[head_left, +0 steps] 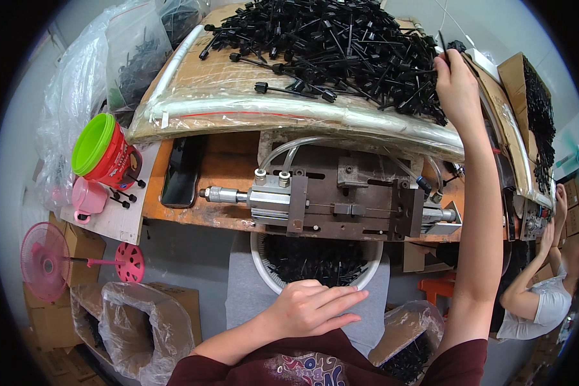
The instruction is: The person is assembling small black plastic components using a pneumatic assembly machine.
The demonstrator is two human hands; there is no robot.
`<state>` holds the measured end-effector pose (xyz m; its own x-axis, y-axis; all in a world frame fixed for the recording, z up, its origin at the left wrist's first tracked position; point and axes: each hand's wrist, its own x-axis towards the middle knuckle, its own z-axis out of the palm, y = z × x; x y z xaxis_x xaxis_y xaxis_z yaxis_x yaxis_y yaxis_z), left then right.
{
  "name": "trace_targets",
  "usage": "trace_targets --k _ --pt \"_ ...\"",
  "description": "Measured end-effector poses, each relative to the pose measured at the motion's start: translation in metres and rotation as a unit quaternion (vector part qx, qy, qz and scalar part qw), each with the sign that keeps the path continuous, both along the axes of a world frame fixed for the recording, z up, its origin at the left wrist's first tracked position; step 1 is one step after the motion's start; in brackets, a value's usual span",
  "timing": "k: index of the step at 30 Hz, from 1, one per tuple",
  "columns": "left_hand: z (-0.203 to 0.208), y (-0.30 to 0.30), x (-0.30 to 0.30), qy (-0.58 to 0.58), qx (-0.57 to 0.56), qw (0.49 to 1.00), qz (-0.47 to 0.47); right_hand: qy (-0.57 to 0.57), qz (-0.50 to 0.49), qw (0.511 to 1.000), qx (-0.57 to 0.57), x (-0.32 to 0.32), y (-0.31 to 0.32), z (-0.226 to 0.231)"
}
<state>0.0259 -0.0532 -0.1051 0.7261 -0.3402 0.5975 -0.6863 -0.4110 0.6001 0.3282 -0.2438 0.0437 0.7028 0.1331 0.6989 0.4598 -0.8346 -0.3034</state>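
My right hand [458,82] reaches to the far right edge of a large pile of black plastic rods with knobbed ends [341,45]. Its fingers are closed on one thin black rod [441,41], which sticks up past the fingertips. My left hand [318,306] is open, fingers stretched to the right, above the near rim of a white basin [258,257] between my legs. Inside the basin lie many black pieces [315,257]. Between my hands and the pile sits a metal clamping fixture [354,209] with pneumatic cylinders and clear hoses.
A red bucket with green rim [112,154], a pink cup [89,198] and a dark phone [181,172] are at the left. A pink fan [46,260] and plastic-lined boxes [132,328] stand lower left. Another person [547,296] works at the far right.
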Motion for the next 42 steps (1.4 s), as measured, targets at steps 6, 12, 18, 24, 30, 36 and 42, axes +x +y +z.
trace_targets --k 6,12,18,24,30,36,42 --pt "0.002 -0.002 0.002 0.027 -0.017 0.999 -0.019 0.080 -0.026 0.994 0.075 0.001 -0.031 0.014" --pt "0.010 -0.003 0.014 0.120 -0.187 0.975 -0.030 0.303 0.187 0.874 0.331 -0.062 -0.020 0.008" --pt "0.036 0.001 0.041 0.299 -0.378 0.869 -0.114 0.410 0.233 0.767 0.435 -0.151 0.009 -0.042" --pt "0.041 -0.002 0.037 0.333 -0.424 0.838 -0.079 0.443 0.285 0.683 0.506 -0.184 0.013 -0.068" --pt "0.044 0.005 0.033 0.220 -0.291 0.930 -0.055 0.434 0.304 0.644 0.551 -0.191 0.015 -0.073" --pt "0.026 0.000 0.026 0.122 -0.201 0.971 0.038 0.342 0.255 0.693 0.581 -0.188 0.000 -0.080" --pt "0.003 -0.009 0.044 -0.040 0.086 0.980 0.177 0.331 0.238 0.710 0.574 -0.205 -0.004 -0.083"
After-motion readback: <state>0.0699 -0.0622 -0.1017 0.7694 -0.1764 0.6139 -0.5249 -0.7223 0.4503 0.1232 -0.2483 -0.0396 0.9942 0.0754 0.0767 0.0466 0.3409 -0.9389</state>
